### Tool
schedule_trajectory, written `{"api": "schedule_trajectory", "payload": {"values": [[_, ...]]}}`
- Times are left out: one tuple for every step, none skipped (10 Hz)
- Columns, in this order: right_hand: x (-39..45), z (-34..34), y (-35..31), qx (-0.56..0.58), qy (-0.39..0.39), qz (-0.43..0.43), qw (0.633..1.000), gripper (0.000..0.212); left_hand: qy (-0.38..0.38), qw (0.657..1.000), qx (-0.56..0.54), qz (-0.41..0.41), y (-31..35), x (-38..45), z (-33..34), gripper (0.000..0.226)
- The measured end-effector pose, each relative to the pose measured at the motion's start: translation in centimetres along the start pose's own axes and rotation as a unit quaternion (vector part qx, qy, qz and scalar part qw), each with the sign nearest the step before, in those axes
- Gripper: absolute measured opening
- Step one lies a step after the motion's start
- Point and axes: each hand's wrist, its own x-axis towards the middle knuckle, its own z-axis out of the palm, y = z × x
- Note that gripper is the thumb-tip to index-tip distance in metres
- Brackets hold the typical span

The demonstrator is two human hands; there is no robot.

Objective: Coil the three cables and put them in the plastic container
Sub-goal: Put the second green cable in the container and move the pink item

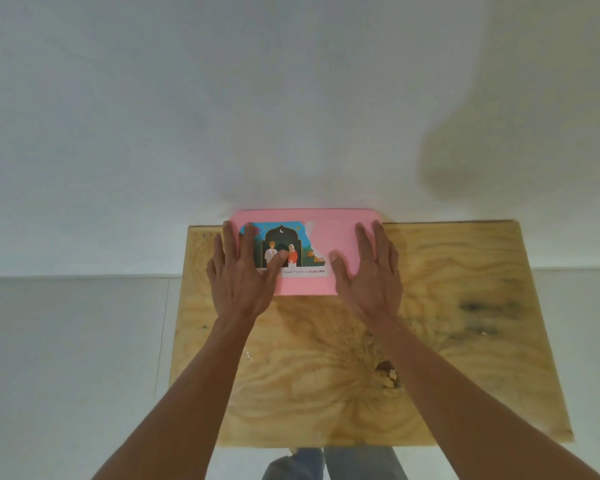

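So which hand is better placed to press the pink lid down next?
Neither clearly: the left hand and right hand both lie flat on the pink lid, one at each end.

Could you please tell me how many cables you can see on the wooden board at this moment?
0. The wooden board carries only the pink lidded container, with the left hand and right hand flat on its lid; cables may be hidden inside.

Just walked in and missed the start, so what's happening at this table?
A person is pressing both palms flat on a pink plastic container lid at the far edge of a plywood table. The left hand covers part of a torn colourful sticker; the right hand rests on the lid's right side. No cables are in view, so whether they are inside cannot be told.
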Motion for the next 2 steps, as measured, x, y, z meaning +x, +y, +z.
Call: {"api": "schedule_trajectory", "payload": {"values": [[-1.4,-1.1,-0.6,-0.005,-0.020,0.034,0.999,0.074,-0.015,1.000,-0.001,0.018,-0.3,-1.1,-1.3,0.080],[-3.1,-2.2,-1.2,-0.001,-0.032,0.033,0.999,0.071,-0.017,0.999,-0.029,0.031,-0.7,-3.0,-2.0,0.078]]}}
